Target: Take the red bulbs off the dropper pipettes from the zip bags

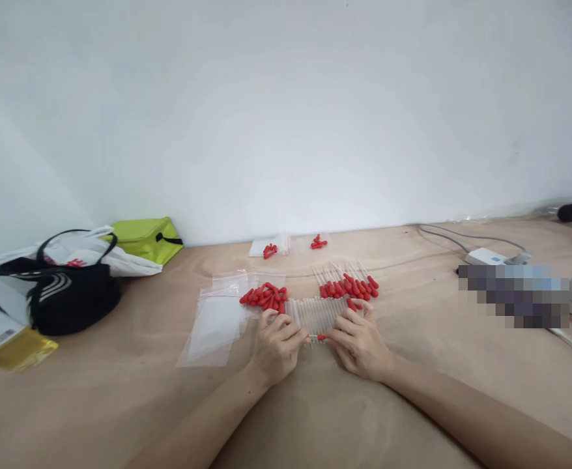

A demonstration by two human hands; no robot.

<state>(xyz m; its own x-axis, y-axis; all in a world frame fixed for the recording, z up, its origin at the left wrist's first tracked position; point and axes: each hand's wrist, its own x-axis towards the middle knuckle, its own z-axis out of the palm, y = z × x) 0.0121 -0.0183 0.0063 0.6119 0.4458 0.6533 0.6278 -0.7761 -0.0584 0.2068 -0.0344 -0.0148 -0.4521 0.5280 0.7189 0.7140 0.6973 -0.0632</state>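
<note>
My left hand (pixel 279 345) is closed in a pinch, its thumb and finger at one end of a thin clear glass tube (pixel 313 337) lying crosswise. Facing it, my right hand (pixel 361 342) pinches a small red rubber bulb (pixel 321 337) that meets the tube's other end. Both hands rest over a row of clear glass tubes (pixel 315 316) laid side by side. Beyond my left fingers lies a pile of loose red bulbs (pixel 265 295). Past my right fingers several droppers (pixel 348 285), tubes with red bulbs fitted, lie with their bulbs toward me.
Clear zip bags (pixel 217 326) lie fanned out at left, partly under the red bulbs. Two small bags with red pieces (pixel 270 251) lie by the wall. A black bag (pixel 73 296) and a lime-green bag (pixel 142 240) stand far left. A power strip (pixel 485 256) with cables lies right.
</note>
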